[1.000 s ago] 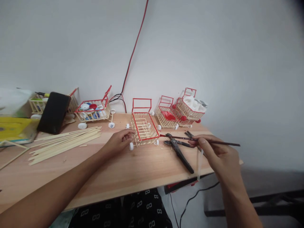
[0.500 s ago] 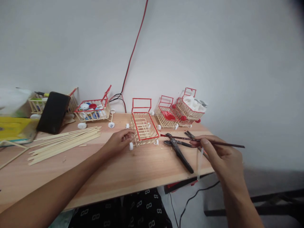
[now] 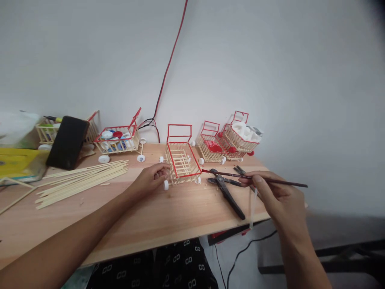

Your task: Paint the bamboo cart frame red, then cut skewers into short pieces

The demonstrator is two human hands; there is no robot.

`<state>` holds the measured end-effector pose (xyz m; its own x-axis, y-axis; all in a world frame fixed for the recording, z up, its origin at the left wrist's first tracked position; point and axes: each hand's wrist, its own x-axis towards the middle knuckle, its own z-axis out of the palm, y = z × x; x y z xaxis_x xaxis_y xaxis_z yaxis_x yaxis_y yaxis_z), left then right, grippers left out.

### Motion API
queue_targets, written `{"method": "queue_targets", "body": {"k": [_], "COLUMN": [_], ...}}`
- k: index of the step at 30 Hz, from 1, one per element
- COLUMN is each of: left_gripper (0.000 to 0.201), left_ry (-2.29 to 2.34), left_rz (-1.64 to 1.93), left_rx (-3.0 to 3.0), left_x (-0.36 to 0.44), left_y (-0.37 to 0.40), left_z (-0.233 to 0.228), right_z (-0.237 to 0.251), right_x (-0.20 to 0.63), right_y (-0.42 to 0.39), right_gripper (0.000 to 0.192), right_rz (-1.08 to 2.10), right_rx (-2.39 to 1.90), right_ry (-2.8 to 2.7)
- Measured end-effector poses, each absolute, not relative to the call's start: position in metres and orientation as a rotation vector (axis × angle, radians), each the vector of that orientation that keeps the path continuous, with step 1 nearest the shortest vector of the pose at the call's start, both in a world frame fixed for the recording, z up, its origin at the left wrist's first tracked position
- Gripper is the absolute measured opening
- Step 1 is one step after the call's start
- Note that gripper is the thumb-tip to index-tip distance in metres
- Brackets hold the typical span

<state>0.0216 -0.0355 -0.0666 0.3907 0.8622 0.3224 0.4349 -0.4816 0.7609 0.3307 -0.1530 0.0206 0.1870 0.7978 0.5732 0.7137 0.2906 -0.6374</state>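
Note:
In the middle of the wooden table (image 3: 141, 222) stands a small stick-built cart (image 3: 181, 176) with white wheels and a red-painted rim and handle. My left hand (image 3: 155, 175) is closed on the cart's left side, fingers partly hidden by it. A thin dark paintbrush (image 3: 231, 174) lies pinched in my right hand (image 3: 278, 196). Its red tip is at the cart's front right corner. Beneath the brush lie black-handled pliers (image 3: 227, 196). Behind them a second small cart (image 3: 207, 148) holds a red, paint-smeared dish (image 3: 214, 147).
Thin wooden sticks (image 3: 84, 182) lie in a pile at left, near a black phone (image 3: 68, 142) and a yellow packet (image 3: 16, 162). One cart (image 3: 117, 150) holds bottle caps; another (image 3: 243, 140) holds white pieces. A cable (image 3: 171, 60) runs down the wall.
My right hand has moved slightly left, bringing the brush tip up to the cart's front right corner. My left hand and the cart have stayed put.

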Motion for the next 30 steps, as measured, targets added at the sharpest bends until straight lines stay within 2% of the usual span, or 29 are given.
{"method": "queue_targets", "body": {"k": [30], "left_gripper": [0.029], "left_ry": [1.087], "left_rz": [0.986], "left_rx": [2.081], "left_x": [0.0215], "left_y": [-0.0357], "left_z": [-0.0664], "right_z": [0.0226], "right_x": [0.3283], "right_y": [-0.1581], "right_gripper": [0.021], "right_rz": [0.090], "right_rx": [-1.440], "right_ry": [-1.591]}}
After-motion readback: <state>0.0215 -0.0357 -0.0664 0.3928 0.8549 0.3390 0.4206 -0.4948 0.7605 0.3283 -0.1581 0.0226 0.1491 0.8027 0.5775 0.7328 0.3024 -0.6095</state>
